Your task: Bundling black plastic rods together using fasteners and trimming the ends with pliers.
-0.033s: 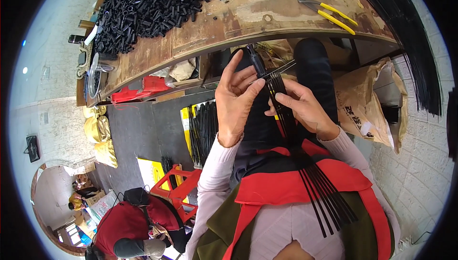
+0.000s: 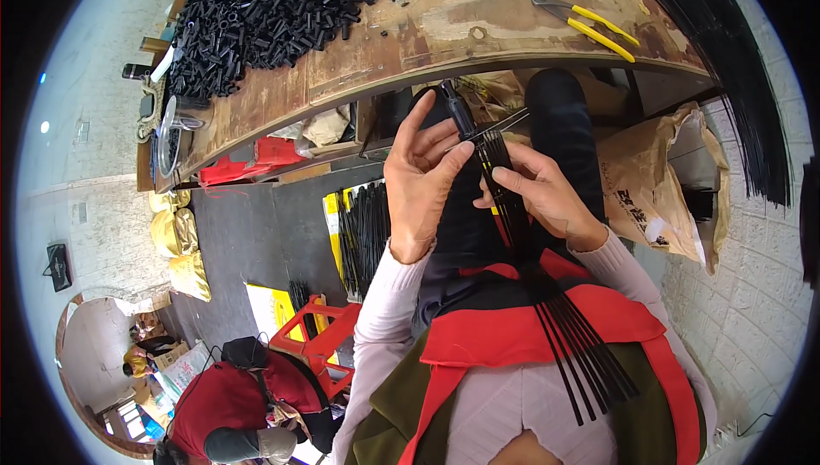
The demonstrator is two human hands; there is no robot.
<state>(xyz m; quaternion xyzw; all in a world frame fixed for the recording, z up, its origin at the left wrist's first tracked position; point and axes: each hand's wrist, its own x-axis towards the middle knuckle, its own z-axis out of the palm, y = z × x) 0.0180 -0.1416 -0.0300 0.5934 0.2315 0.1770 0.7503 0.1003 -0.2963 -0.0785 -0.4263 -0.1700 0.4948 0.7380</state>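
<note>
On my head feed I've got the fitting [image 2: 459, 109], black, tilted, over the lap just below the bench [image 2: 427, 31] edge, with the rods [image 2: 510, 204] running from under it, between the hands and down over the red apron [image 2: 478, 337]. Left hand [image 2: 420, 170]: index lifted and stretched out, thumb tip at the fitting's lower end, other fingers curled behind; contact is hidden, so I can't tell if it's pinching the fitting or the rods just under it. Right hand [image 2: 545, 192]: thumb pressed on the rods, fingers round the back, so it's pinching the bundle. A couple of thin strips [image 2: 514, 118] stick out sideways by the collar, toward the knee. My read: the step in hand is aligning rods at the fitting, part done. Next move, I'd say, calls for the right hand to keep the bundle firm while the left fingertips work one strand; a loose pinch could let it fan out. Pliers [image 2: 589, 26] lie on the bench, untouched.
</note>
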